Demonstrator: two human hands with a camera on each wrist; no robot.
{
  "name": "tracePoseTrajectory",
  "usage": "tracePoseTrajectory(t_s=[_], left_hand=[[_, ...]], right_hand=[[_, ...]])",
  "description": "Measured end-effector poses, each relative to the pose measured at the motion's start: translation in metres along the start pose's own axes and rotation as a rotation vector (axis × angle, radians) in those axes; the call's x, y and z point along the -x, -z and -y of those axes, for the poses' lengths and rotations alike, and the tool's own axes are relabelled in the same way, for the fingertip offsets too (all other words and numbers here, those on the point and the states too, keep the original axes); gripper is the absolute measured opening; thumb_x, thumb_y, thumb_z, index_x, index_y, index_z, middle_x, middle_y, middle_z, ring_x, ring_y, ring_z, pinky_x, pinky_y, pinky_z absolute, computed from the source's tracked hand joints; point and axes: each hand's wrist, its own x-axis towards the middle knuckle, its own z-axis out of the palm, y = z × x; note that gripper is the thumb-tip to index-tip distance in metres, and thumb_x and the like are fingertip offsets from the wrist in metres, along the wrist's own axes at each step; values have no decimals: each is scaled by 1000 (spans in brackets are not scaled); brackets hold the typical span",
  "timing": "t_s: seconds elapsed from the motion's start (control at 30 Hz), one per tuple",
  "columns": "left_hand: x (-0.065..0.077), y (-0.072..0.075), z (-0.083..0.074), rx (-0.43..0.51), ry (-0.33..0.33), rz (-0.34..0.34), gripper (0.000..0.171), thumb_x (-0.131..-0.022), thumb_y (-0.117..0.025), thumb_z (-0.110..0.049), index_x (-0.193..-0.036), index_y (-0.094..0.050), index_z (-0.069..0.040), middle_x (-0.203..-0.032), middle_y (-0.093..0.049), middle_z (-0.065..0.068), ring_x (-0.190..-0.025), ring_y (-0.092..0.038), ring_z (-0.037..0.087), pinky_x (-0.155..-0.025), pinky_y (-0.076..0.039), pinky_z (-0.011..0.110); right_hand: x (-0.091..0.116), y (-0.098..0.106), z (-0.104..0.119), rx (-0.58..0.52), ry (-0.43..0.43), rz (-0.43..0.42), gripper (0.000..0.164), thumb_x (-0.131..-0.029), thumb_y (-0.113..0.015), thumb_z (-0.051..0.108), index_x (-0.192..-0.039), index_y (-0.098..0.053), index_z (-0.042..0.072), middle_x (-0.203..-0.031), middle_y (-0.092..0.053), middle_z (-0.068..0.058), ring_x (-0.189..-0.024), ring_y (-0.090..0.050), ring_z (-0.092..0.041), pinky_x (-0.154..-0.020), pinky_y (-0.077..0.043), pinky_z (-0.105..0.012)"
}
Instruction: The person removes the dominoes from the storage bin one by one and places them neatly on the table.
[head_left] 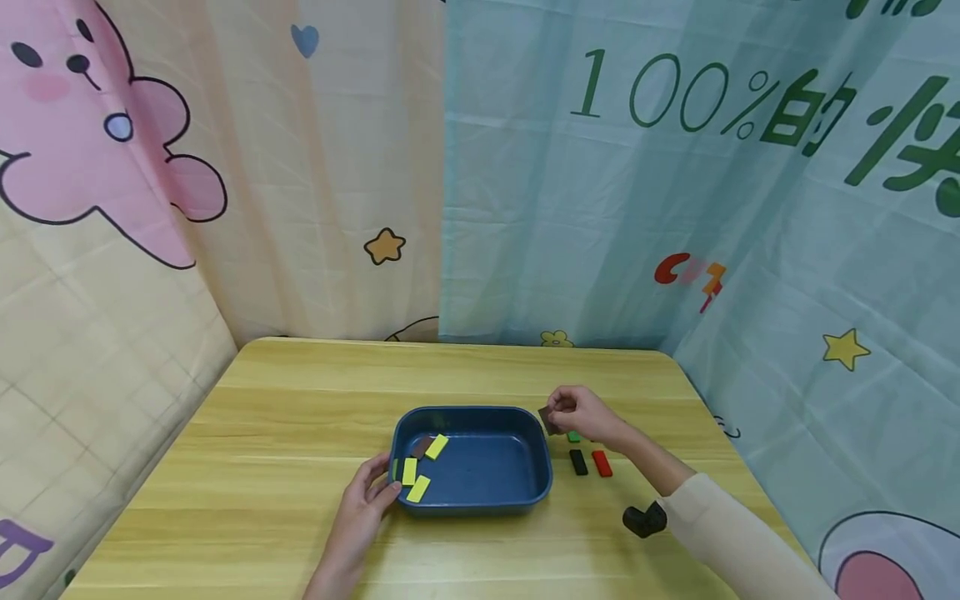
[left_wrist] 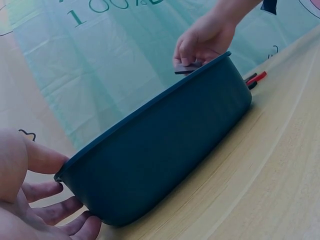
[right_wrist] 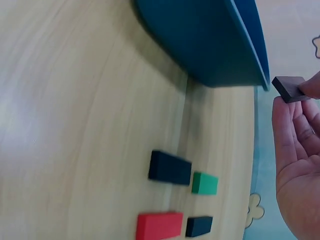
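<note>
A dark blue rectangular tub (head_left: 487,471) stands on the table. My left hand (head_left: 360,512) grips its left end, thumb at the rim and fingers against the outer wall (left_wrist: 150,150). Between thumb and fingers, my right hand (head_left: 588,414) pinches a small brown block (right_wrist: 290,89) just outside the tub's right rim, at the far corner. Inside the tub, at the left, lie several yellow blocks (head_left: 409,472), a brown block (head_left: 422,447) and a dark green piece (head_left: 395,469). Right of the tub are a black block (head_left: 578,462), a red block (head_left: 602,463) and a green block (right_wrist: 205,183), partly hidden in the head view.
A second black block (right_wrist: 199,226) lies beside the green one. Below my right sleeve is a black rounded object (head_left: 645,521). The wooden table (head_left: 300,400) meets printed curtains (head_left: 555,208) at its back and sides.
</note>
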Motion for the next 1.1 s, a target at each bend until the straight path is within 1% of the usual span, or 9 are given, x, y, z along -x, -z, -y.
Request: tracePoseTrajectory(t_s=[0.13, 0.3, 0.37, 0.47, 0.57, 0.7, 0.87, 0.97, 1.1], left_hand=[[0, 0, 0, 1, 8, 0, 50, -104, -53, 2, -152, -39, 2, -155, -39, 26, -141, -41, 44, -110, -43, 47], [0, 2, -1, 2, 7, 5, 50, -104, -52, 2, -152, -39, 2, -155, -38, 25, -141, -40, 43, -107, -46, 40], [-1, 3, -2, 1, 2, 8, 50, -104, -52, 2, -153, -38, 2, -155, -38, 25, -142, -39, 44, -107, -46, 40], [-1, 4, -2, 0, 3, 10, 51, -105, -52, 1, -153, -37, 2, -156, -37, 26, -142, -39, 45, -109, -44, 44], [-1, 3, -3, -4, 6, 8, 51, -105, -53, 1, -153, -37, 1, -155, -38, 26, -141, -41, 44, -109, -44, 44], [0, 2, -3, -10, 4, 11, 50, -105, -53, 1, -153, -38, 2, -155, -38, 26, -141, -40, 45, -110, -44, 45], [0, 1, -2, -10, 7, 18, 51, -105, -53, 0, -153, -36, 3, -156, -36, 27, -143, -37, 47, -113, -39, 52], [0, 1, -2, -10, 7, 22, 51, -106, -52, 0, -154, -35, 3, -156, -35, 27, -143, -37, 47, -113, -39, 52], [1, 2, -2, -12, 0, 25, 52, -106, -52, 0, -154, -35, 3, -156, -35, 27, -143, -37, 46, -111, -42, 47]], right_hand=[[9, 6, -6, -16, -17, -27, 14, -95, -61, 2, -107, -59, -4, -94, -62, -12, -83, -60, -23, -76, -58, -52], [20, 14, -18, -27, -44, -63, 16, -95, -60, 2, -109, -58, -5, -95, -62, -12, -87, -61, -24, -81, -59, -52], [25, 17, -21, -39, -57, -70, 16, -96, -60, 1, -110, -58, -6, -95, -61, -13, -87, -61, -25, -82, -59, -52], [34, 22, -27, -49, -80, -89, 16, -98, -61, 1, -111, -58, -7, -94, -60, -12, -87, -60, -24, -82, -60, -48], [42, 27, -35, -61, -102, -121, 16, -98, -63, 2, -111, -59, -7, -92, -60, -11, -86, -61, -23, -81, -60, -47], [54, 35, -48, -79, -120, -147, 17, -99, -63, 2, -111, -58, -9, -94, -61, -12, -88, -64, -25, -82, -60, -49], [69, 41, -63, -64, -142, -185, 18, -99, -64, 1, -112, -59, -10, -97, -64, -14, -88, -65, -24, -78, -61, -41], [77, 42, -72, -48, -175, -216, 18, -98, -66, 1, -111, -60, -10, -94, -64, -13, -85, -65, -22, -75, -61, -38], [85, 42, -81, -14, -214, -233, 17, -97, -67, -1, -109, -61, -11, -90, -64, -12, -82, -65, -22, -73, -61, -37]])
